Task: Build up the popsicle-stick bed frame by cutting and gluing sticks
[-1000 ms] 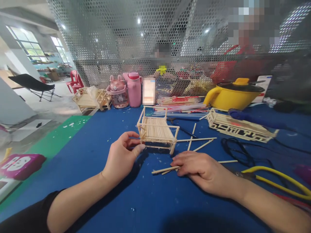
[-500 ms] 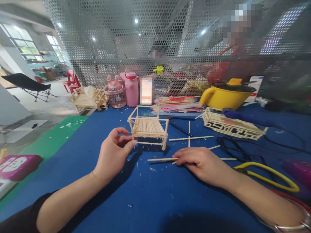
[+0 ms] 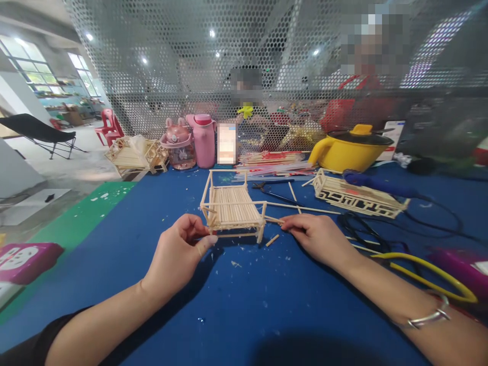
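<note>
A small chair-like frame of thin wooden sticks (image 3: pixel 232 206) stands in front of me, with a slatted seat and raised rails. My left hand (image 3: pixel 183 246) pinches the foot of its front left leg between thumb and fingers. Close to the frame's right side, my right hand (image 3: pixel 314 234) is closed on a thin wooden stick (image 3: pixel 273 220), whose near end the fingers hide. Just below that lies a short stick piece (image 3: pixel 272 240) on the blue table. Longer loose sticks (image 3: pixel 305 207) lie behind my right hand.
Dark-handled pliers (image 3: pixel 276 193) lie behind the frame. At right are a slatted stick piece (image 3: pixel 358 195), a blue corded tool (image 3: pixel 381 184) and a yellow-handled tool (image 3: pixel 430 272). A yellow pot (image 3: pixel 351 152), pink bottles (image 3: pixel 205 142) and a phone (image 3: pixel 227 145) line the mesh.
My right hand has moved up and left, bringing a stick to the frame's right side. Loose sticks there have shifted. My left hand keeps its hold, and the frame has turned slightly.
</note>
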A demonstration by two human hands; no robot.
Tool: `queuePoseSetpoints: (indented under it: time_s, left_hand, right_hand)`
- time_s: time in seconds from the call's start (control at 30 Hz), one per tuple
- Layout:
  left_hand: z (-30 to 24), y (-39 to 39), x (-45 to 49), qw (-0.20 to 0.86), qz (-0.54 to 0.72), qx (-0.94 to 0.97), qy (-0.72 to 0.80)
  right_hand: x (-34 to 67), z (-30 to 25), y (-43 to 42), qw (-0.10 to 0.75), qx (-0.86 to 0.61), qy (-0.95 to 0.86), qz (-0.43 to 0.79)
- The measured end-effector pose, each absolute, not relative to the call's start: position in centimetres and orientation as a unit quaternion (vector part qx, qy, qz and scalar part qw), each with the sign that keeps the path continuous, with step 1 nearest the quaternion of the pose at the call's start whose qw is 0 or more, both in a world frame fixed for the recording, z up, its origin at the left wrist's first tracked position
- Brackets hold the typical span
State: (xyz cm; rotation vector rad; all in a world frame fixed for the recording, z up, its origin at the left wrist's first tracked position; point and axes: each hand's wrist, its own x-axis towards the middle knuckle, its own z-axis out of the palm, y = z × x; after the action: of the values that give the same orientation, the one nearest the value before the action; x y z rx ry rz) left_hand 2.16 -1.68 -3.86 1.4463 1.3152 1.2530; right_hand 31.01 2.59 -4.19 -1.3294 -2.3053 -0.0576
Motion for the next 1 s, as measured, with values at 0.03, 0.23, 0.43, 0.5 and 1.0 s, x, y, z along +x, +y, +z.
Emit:
queuePoseSetpoints:
  time_s: [0.03,0.23,0.43,0.5,1.0]
  left_hand:
    - [-3.9,-1.8,2.1,0.395,0.495,0.572,0.52]
    - [-3.5,-2.3,1.6,0.371,0.529,0.544,0.535]
    - [-3.7,-2.4,1.4,0.361,0.518,0.555,0.541]
    - [-4.0,-2.2,1.6,0.364,0.508,0.562,0.541]
    - [-4.1,-2.2,2.2,0.349,0.41,0.67,0.51]
  right_hand:
    - [31.1,-4.2,2.7,0.237,-0.491,-0.838,-0.021]
    - [31.1,-3.9,2.7,0.213,-0.482,-0.849,-0.014]
    - [30.5,-3.8,1.9,0.181,-0.409,-0.895,0.002]
    - [30.4,-3.9,2.2,0.186,-0.448,-0.875,-0.005]
    - [29.2,-1.8,1.3,0.312,-0.513,-0.798,-0.049]
